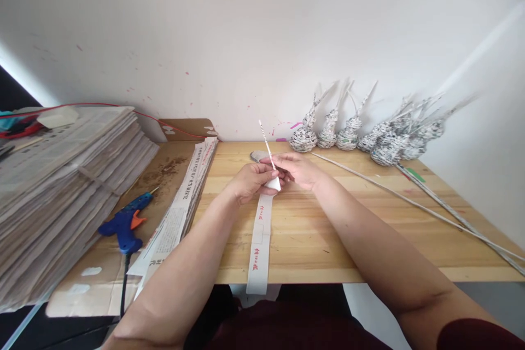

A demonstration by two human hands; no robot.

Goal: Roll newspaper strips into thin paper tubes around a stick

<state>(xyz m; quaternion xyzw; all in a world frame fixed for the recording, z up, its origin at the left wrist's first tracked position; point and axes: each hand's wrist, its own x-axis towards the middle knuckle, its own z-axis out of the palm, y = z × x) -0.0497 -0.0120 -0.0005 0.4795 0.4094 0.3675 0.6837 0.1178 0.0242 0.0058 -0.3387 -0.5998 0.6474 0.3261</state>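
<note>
Over the middle of the wooden table, my left hand (251, 181) pinches a newspaper strip (259, 251) near its far end. The strip, marked with red characters, runs toward me and hangs past the front edge. My right hand (296, 169) is closed around the same upper part, where the paper is rolled into a thin tube (266, 139) that points up and away. A white fold of the strip shows just below my fingers. Behind my hands, partly hidden, lies a small grey roundish object (258, 156) whose kind I cannot make out.
Several woven paper gourds (303, 138) stand along the wall at the back right. Long paper tubes (385, 183) lie across the right side. On the left are a blue glue gun (125, 224), a pile of cut newspaper strips (192, 186) and a tall newspaper stack (77, 197).
</note>
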